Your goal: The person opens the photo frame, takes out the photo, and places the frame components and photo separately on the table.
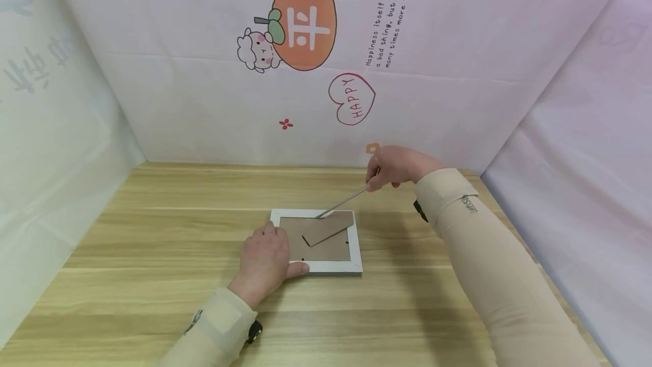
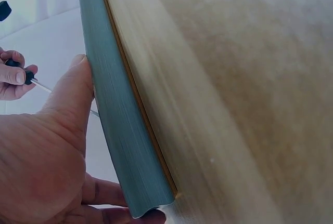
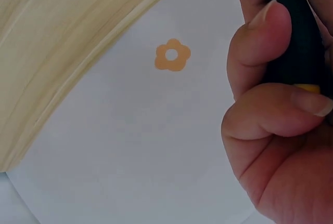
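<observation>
A white picture frame (image 1: 333, 267) lies face down on the table, its brown backing board (image 1: 331, 254) up. Across the board slants a brown easel leg (image 1: 331, 227). My left hand (image 1: 265, 254) holds the frame's left side, thumb along the near edge; the left wrist view shows that edge of the frame (image 2: 122, 109) bluish, with fingers around its corner. My right hand (image 1: 396, 164) grips a screwdriver (image 1: 342, 203) above the table's far right. Its thin shaft slopes down to the far inner edge of the frame. In the right wrist view, fingers wrap its dark green handle (image 3: 294, 42).
The light wood-grain table (image 1: 153, 254) extends around the frame. A white printed cloth (image 1: 204, 112) rises behind the table, and plain cloth sides (image 1: 575, 157) stand at left and right. Small dark tabs (image 1: 303, 259) sit along the backing's edge.
</observation>
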`<state>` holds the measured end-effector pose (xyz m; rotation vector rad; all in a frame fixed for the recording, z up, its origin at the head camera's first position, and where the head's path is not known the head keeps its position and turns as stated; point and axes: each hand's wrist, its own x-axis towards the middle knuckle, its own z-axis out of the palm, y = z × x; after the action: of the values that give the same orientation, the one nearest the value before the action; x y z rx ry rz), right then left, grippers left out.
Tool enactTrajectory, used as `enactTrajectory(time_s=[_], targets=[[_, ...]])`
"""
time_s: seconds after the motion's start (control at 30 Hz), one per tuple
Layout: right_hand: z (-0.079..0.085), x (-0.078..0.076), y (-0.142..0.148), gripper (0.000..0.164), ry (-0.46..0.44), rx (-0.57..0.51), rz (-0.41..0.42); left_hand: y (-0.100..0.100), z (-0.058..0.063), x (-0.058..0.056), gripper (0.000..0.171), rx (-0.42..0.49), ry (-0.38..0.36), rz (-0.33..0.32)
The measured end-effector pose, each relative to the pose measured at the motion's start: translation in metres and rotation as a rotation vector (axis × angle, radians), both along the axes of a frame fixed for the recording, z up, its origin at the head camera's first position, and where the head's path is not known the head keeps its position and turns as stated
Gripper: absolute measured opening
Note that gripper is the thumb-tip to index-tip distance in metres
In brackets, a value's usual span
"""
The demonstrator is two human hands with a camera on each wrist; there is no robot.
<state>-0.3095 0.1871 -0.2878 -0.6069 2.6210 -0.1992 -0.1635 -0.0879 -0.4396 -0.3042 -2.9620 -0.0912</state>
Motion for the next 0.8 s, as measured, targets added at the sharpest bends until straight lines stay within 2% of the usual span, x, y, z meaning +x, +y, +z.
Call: enactTrajectory(time_s=[0.1,0.27,0.4,0.5,0.8], targets=[[-0.001,0.006,0.001,0.009,0.029,0.005,0.01,0.0,0.0,0.0,0.083,0.004,-0.016,0.002],[-0.006,0.026,0.004,0.009,0.128,0.004,0.057,0.0,0.0,-0.001,0.084,0.002,-0.044,0.007],[-0.008,0.043,0.008,0.006,0.206,-0.013,0.052,0.0,0.001,-0.001,0.085,-0.001,-0.053,0.005],[-0.008,0.053,0.011,0.005,0.23,-0.025,0.034,0.0,0.002,0.0,0.084,0.005,-0.054,0.003],[-0.019,0.066,0.011,0.007,0.287,-0.01,0.027,0.0,0.003,0.001,0.083,0.022,-0.062,-0.001]])
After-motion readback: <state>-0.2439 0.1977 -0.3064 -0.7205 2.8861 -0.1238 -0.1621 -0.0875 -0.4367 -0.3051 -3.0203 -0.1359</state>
